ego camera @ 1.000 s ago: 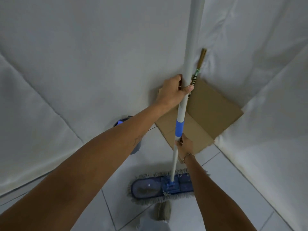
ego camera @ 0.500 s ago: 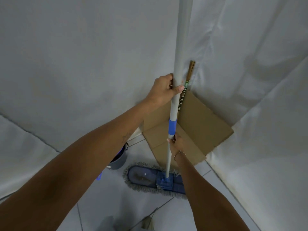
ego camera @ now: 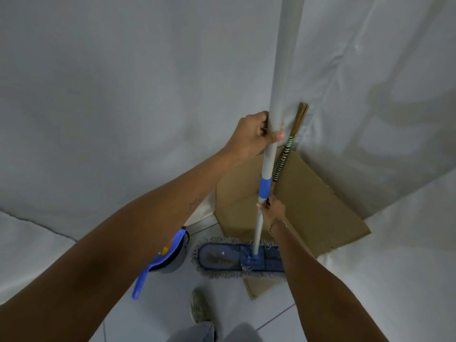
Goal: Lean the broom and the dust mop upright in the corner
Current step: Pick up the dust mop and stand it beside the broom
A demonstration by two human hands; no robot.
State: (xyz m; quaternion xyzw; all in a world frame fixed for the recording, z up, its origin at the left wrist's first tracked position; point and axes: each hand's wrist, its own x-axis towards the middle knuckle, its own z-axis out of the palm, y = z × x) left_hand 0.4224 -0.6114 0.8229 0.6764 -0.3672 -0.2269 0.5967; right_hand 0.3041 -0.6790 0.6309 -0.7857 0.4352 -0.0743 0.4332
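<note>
Here the broom with the green-and-black striped handle (ego camera: 283,159) already leans in the corner at one o'clock, and the dust mop is the step in hand. The left hand (ego camera: 256,135) wraps closed around the long grey dust-mop pole (ego camera: 283,70); the right hand (ego camera: 271,208) grips it lower, just under the blue collar. The blue fringed mop head (ego camera: 222,259) rests on the white tiled floor (ego camera: 172,304), seemingly overlapping the brown cardboard sheet (ego camera: 320,206). Next, the pole likely needs tipping toward the corner beside the broom.
</note>
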